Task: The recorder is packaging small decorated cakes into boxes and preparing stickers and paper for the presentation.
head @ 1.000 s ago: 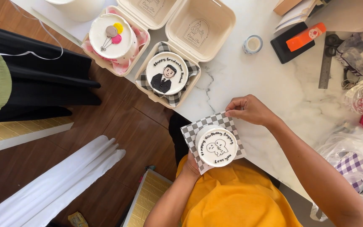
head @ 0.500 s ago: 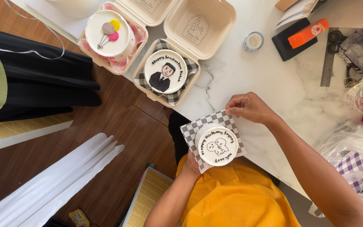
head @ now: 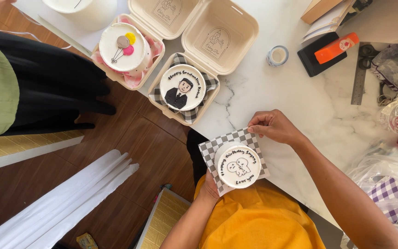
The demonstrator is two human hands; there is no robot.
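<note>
Cake (head: 238, 166) sits on checkered paper (head: 211, 152), lower centre. Right hand (head: 275, 126) pinches the paper's top corner; left hand (head: 208, 190) supports underneath, grip hidden. Better to lift both sides evenly, keeping it level.

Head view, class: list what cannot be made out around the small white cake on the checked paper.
- Left hand: fingers hidden beneath the checked paper; its grip cannot be told.
- Right hand: fingertips curl over the paper's corner, hiding the pinch.
- White cake: its side mostly out of sight from above.
- Plastic bags: cut off by the right edge.
</note>
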